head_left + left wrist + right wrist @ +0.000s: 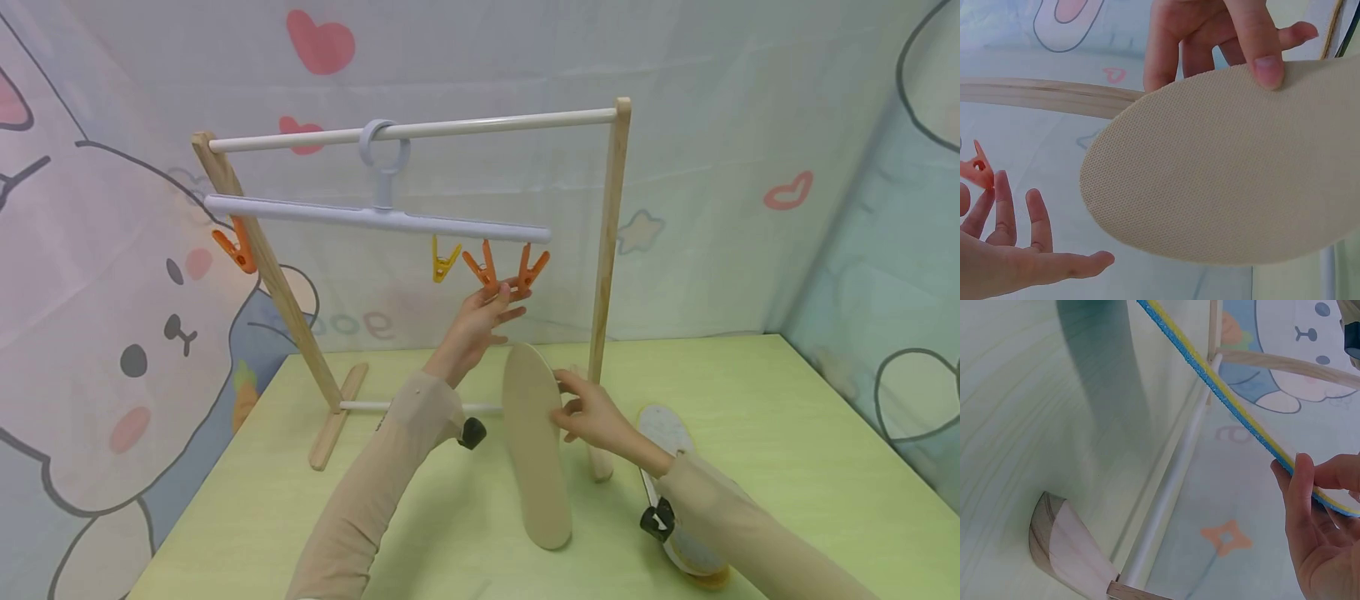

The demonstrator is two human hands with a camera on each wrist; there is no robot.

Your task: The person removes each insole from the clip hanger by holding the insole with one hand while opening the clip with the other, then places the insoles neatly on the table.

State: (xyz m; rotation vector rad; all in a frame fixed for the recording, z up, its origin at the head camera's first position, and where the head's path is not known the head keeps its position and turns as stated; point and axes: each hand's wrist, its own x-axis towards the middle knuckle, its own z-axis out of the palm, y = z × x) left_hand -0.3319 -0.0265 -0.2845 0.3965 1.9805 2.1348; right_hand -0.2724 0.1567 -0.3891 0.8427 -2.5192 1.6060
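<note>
A beige insole (534,442) with a woven face stands upright over the table. My right hand (597,418) pinches its right edge, thumb on the beige face and fingers behind; in the right wrist view the insole's edge (1235,406) shows yellow and blue layers. Under the hanger's right end, my left hand (480,325) reaches up with fingers spread, fingertips touching the lower ends of two orange clips, the left clip (482,268) and the right clip (531,268). The left wrist view has those fingers apart from the insole (1222,169).
A white hanger bar (315,212) hangs tilted from a wooden rack (611,242) with a white rod. It also carries a yellow clip (442,260) and another orange clip (238,248). A greyish insole-shaped piece (663,427) lies on the table, partly behind my right forearm.
</note>
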